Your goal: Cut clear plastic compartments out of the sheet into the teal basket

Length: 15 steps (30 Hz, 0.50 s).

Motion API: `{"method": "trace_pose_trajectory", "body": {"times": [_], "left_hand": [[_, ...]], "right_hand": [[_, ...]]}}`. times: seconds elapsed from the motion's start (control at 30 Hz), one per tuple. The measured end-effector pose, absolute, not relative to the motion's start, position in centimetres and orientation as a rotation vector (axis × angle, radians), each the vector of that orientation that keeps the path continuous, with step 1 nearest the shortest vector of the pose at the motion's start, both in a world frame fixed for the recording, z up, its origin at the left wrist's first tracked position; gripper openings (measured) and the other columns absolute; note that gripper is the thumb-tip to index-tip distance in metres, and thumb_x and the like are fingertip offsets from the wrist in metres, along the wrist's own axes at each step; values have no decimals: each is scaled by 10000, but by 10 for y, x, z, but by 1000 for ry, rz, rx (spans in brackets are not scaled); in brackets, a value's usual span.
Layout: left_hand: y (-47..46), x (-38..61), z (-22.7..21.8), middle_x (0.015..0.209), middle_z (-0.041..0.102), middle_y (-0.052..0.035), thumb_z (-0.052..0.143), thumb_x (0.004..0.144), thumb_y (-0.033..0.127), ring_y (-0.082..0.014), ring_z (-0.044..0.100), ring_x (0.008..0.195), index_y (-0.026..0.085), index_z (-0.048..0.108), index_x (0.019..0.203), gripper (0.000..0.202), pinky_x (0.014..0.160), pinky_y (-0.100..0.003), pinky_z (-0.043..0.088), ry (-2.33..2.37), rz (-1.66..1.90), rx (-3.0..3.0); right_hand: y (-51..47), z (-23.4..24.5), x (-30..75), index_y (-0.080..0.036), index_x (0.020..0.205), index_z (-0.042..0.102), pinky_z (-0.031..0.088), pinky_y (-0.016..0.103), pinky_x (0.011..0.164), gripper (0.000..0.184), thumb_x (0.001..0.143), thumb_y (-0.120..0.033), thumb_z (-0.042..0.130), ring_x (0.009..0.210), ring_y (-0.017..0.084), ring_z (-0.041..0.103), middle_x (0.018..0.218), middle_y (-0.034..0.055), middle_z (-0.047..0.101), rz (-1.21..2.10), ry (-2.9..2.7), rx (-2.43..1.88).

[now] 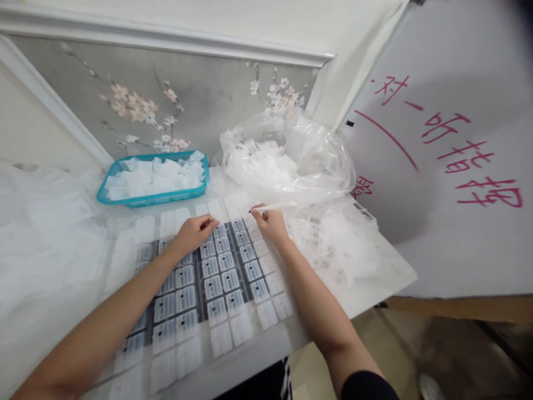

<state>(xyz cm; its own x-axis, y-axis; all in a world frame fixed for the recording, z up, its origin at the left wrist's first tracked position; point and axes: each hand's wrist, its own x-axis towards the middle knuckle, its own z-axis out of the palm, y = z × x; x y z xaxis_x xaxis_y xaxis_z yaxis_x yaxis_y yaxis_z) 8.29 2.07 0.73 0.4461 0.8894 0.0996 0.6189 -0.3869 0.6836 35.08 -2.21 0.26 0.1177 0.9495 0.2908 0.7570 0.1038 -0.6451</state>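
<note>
My right hand (272, 224) is closed round a slim white pen-like stick (277, 206) with a dark tip at its left end. The hand is over the far right part of several rows of small clear plastic cases (227, 261). My left hand (195, 236) is at the far end of the middle rows, its fingers pinched together; what they hold, if anything, is too small to tell. Many of the cases have a dark dot and slots on them. Dark strips run between some rows, and frosted white pieces (268, 314) lie at the near and far ends.
A blue basket (175, 195) of white plastic pieces stands at the back left. Beside it sits a clear plastic bag (320, 161) with more pieces. Thin plastic scraps (341, 239) are heaped on the right, and whitish sheeting (50, 228) lies left. A whiteboard (458, 250) stands on the right.
</note>
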Motion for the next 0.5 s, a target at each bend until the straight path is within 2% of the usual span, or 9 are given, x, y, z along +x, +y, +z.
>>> {"method": "trace_pose_trajectory", "body": {"times": [0.07, 0.13, 0.2, 0.23, 0.33, 0.5], "left_hand": [[22, 83, 6, 633, 579, 19, 529, 874, 516, -133, 486, 589, 180, 657, 813, 365, 598, -253, 354, 1217, 589, 2153], [24, 83, 8, 641, 583, 14, 531, 871, 520, -134, 490, 590, 176, 656, 805, 372, 593, -252, 358, 1187, 596, 2128], [25, 81, 10, 632, 574, 16, 520, 878, 523, -132, 487, 583, 175, 651, 796, 381, 585, -251, 357, 1163, 601, 2101], [25, 81, 10, 619, 565, 19, 519, 878, 524, -131, 484, 575, 175, 650, 792, 383, 579, -250, 353, 1157, 592, 2102], [26, 80, 9, 589, 548, 26, 517, 880, 524, -133, 483, 562, 182, 664, 798, 381, 564, -250, 339, 1147, 549, 2137], [24, 83, 8, 630, 595, 8, 522, 876, 495, -148, 524, 604, 186, 679, 810, 352, 595, -260, 352, 1145, 549, 2177]], "right_hand": [[-22, 1, 350, -154, 504, 602, 256, 257, 482, 529, 921, -466, 510, 425, 94, 419, 518, 40, 608, 309, -1672, -1706], [-22, 1, 350, -153, 536, 638, 287, 257, 486, 498, 918, -449, 517, 425, 102, 426, 499, 29, 598, 285, -1666, -1699], [-23, 2, 350, -158, 681, 718, 366, 252, 529, 408, 923, -420, 519, 489, 126, 512, 587, 32, 665, 285, -1675, -1643], [-23, 2, 350, -168, 787, 748, 417, 253, 576, 355, 925, -402, 519, 555, 142, 569, 691, 40, 717, 288, -1674, -1607], [-23, 0, 350, -221, 1069, 741, 510, 290, 775, 292, 925, -355, 527, 782, 187, 663, 997, 55, 761, 274, -1665, -1535], [-28, 0, 340, -230, 1158, 719, 525, 347, 881, 316, 923, -320, 529, 919, 227, 668, 1013, 80, 754, 280, -1871, -1417]]}}
